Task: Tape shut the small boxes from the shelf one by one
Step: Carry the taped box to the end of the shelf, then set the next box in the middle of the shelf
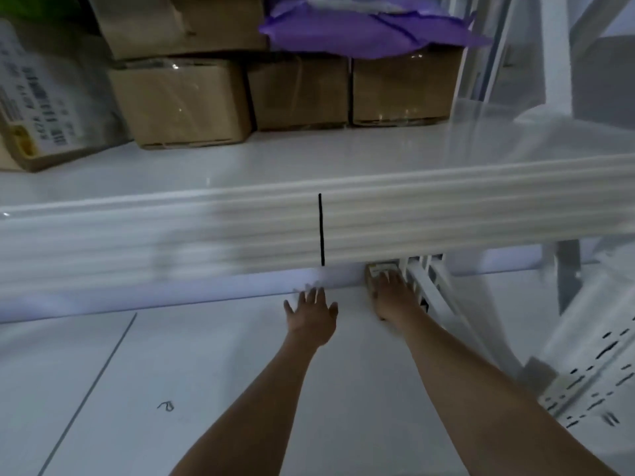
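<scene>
head: right hand [391,297] on small box [377,273].

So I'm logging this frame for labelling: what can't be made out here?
Head view only:
- Small brown cardboard box: mostly hidden by white shelf edge and right hand.
- Left hand: fingers blurred.
- Labelled package: print blurred, cut off left.

White metal shelving [343,221] over pale tiled floor [137,389]; dim, cool light.
</scene>
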The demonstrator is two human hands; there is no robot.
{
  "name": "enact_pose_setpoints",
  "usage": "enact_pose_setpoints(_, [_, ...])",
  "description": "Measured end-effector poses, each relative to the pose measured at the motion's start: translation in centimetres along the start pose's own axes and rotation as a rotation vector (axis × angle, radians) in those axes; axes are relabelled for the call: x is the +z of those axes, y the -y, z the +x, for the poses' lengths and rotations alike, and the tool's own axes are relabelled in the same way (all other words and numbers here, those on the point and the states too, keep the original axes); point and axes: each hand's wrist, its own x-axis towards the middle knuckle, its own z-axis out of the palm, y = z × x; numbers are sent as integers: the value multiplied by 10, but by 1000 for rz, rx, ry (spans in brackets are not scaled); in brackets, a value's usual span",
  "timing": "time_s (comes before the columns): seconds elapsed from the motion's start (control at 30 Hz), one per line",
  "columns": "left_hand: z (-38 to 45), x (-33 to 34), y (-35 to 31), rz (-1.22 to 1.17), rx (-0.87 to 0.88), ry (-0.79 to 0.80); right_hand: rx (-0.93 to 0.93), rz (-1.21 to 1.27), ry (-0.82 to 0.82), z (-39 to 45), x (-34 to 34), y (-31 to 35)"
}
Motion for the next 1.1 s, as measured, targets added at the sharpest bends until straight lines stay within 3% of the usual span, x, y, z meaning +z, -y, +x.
enact_pose_setpoints(0.33, [11, 20, -9, -14, -13, 35, -7, -22, 8, 8, 19, 1])
enact_pose_setpoints(0.5, [12, 2, -19, -26, -7, 60, -46, -27, -261, -30, 21, 18])
enact_pose_setpoints(0.63, [5, -3, -22, -39, -12, 53, -40, -14, -334, -57, 29, 29])
enact_pose_setpoints(0.83, [-15, -3, -5, -60, -60, 37, 66, 45, 87, -56, 38, 37])
enact_pose_setpoints(1.1, [-73, -30, 35, -95, -207, 46, -13, 216, 164, -88, 18, 73])
